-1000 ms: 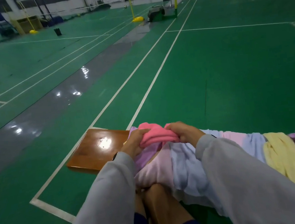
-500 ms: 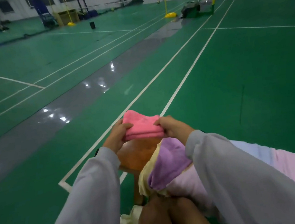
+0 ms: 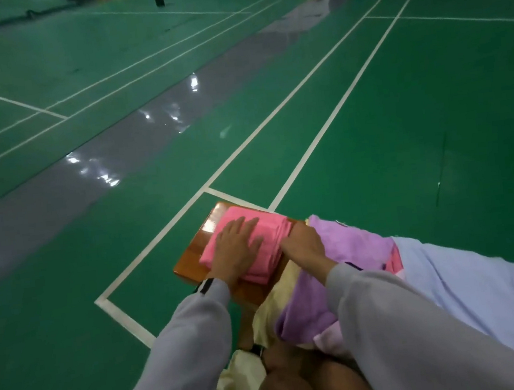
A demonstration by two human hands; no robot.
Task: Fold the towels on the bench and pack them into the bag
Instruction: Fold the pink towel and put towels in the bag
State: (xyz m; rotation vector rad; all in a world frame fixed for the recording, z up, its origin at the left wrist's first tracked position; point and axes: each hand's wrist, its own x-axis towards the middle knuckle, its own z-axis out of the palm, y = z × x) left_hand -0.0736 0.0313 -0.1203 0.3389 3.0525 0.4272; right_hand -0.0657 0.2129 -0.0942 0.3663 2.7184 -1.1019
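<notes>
The pink towel [image 3: 270,228] came down folded onto the tabletop [image 3: 193,263], ready for the bag. Left hand [image 3: 238,250] lies flat on it; right hand [image 3: 303,244] beside it, grip unclear

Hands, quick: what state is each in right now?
Left hand: open, pressing flat on the folded pink towel.
Right hand: at the towel's edge, fingers hidden; cannot tell.
</notes>
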